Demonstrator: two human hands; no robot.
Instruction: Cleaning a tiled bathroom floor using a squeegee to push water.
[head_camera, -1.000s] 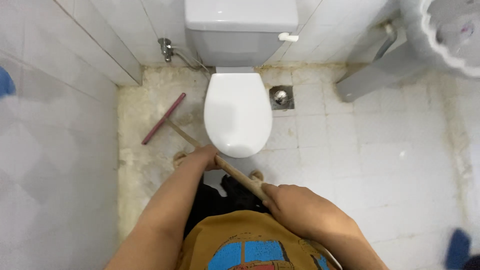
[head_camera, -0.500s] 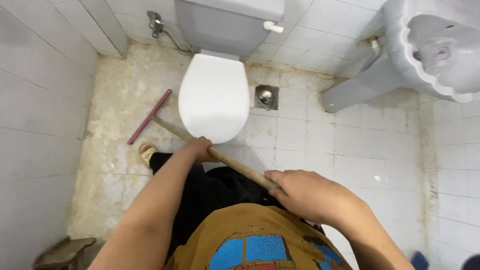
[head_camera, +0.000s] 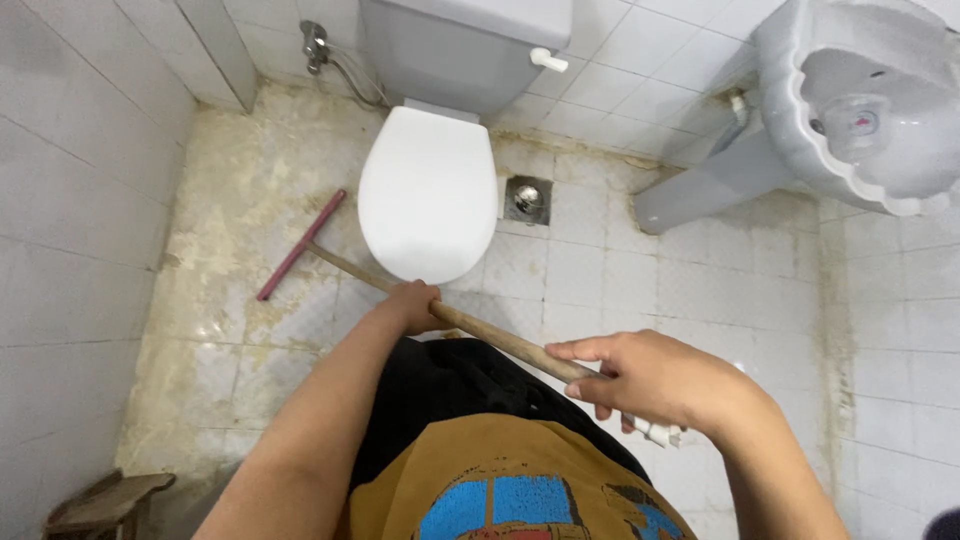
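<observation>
A floor squeegee with a long wooden handle (head_camera: 500, 338) and a dark red blade (head_camera: 300, 245) rests on the stained tile floor left of the toilet. My left hand (head_camera: 412, 306) grips the handle about midway. My right hand (head_camera: 645, 380) holds the handle's upper end, with the index finger stretched along it. The blade lies flat on the floor beside the white closed toilet lid (head_camera: 428, 193).
A grey cistern (head_camera: 465, 45) stands against the tiled back wall. A floor drain (head_camera: 527, 199) sits right of the toilet. A pedestal basin (head_camera: 860, 100) is at the upper right. A small wooden stool (head_camera: 105, 503) stands at the lower left. Tiled walls close in on the left.
The view has shifted and the blade has slid slightly on the floor left of the toilet. My right hand has loosened, its index finger now extended along the handle.
</observation>
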